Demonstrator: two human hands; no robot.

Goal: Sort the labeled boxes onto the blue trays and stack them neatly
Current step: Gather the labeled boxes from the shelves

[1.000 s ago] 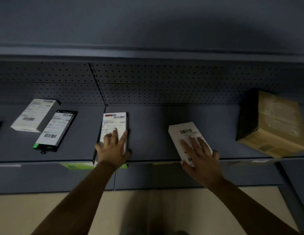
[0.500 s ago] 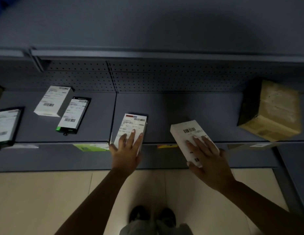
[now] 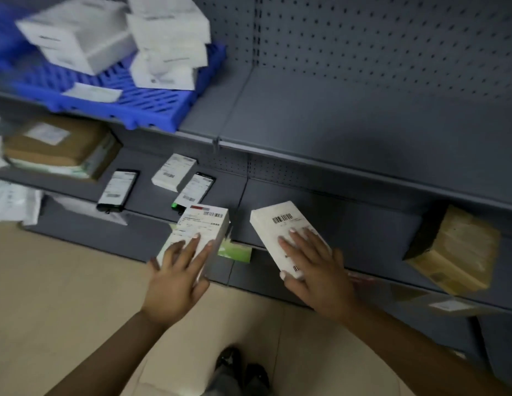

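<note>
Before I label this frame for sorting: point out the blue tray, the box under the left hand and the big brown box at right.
blue tray [image 3: 151,102]: head view, bare slatted floor near its front.
box under the left hand [image 3: 201,224]: head view, its printed label.
big brown box [image 3: 460,250]: head view, its taped top face.

I can't read the print on either labeled box: the barcode on the left box [image 3: 201,228] and the one on the right box [image 3: 280,224] are too small to make out. My left hand [image 3: 177,278] covers the near end of its box, and my right hand [image 3: 320,270] hides the near right corner of the other. Far left, the white boxes [image 3: 111,38] on the blue tray [image 3: 151,101] are smeared by motion blur, and the top and left edges cut off the tray. The padded mailers [image 3: 11,201] at left run out of view. The brown parcel [image 3: 460,252] at right has an unreadable label.
</note>
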